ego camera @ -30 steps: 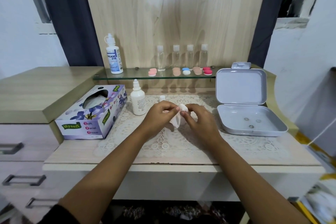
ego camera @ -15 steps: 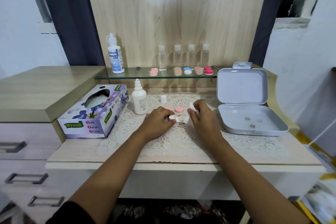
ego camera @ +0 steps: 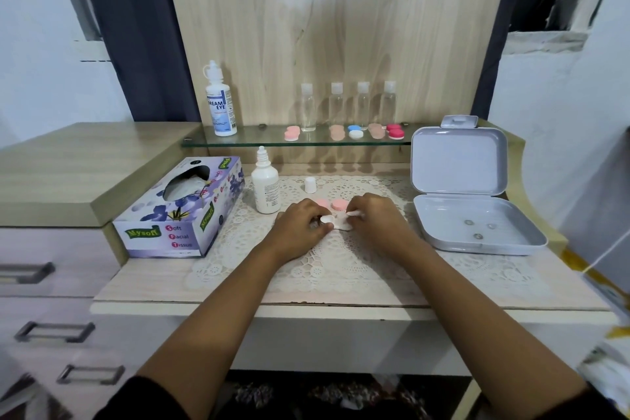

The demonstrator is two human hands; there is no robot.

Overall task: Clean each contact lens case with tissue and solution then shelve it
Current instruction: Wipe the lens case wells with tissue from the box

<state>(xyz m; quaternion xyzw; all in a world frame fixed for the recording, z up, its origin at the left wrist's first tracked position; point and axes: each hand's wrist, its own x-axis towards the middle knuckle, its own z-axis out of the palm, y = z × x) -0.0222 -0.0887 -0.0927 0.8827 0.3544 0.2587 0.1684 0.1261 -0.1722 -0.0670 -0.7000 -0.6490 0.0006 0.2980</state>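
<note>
Lens case: the open white lens case [ego camera: 335, 222] lies on the lace mat [ego camera: 341, 266] in the middle of the worktop [ego camera: 143, 283], between both hands, with its caps off.
Left hand: the left hand [ego camera: 300, 227] sits at 9 o'clock of the case, its fingers curled down and pinching the case's left end.
Right hand: the right hand [ego camera: 380, 222] sits at 3 o'clock, its fingers pinching a small wad of tissue [ego camera: 355, 214] just over the case's right end.
Slip risk: the case is small and smooth and probably wet. A hard press on one end could tip it or flick it out of the pinch.
Tissue risk: damp tissue may shred and leave lint in a well.
Loose caps: two pink caps [ego camera: 340, 204] lie at 12 o'clock of the case, just beyond the fingers. A careless sweep could scatter them or mix up their sides.
Solution bottle: the solution bottle [ego camera: 265, 187] stands uncapped at 10 o'clock, with its white cap [ego camera: 310, 185] apart at 11 o'clock. A knock from the left hand would likely spill it into the lace.
Shelf: the glass shelf [ego camera: 252, 138] at 12 o'clock already carries other cases [ego camera: 336, 132] among bottles. Setting one more down in a tight gap could nudge a neighbour off the edge.
</note>
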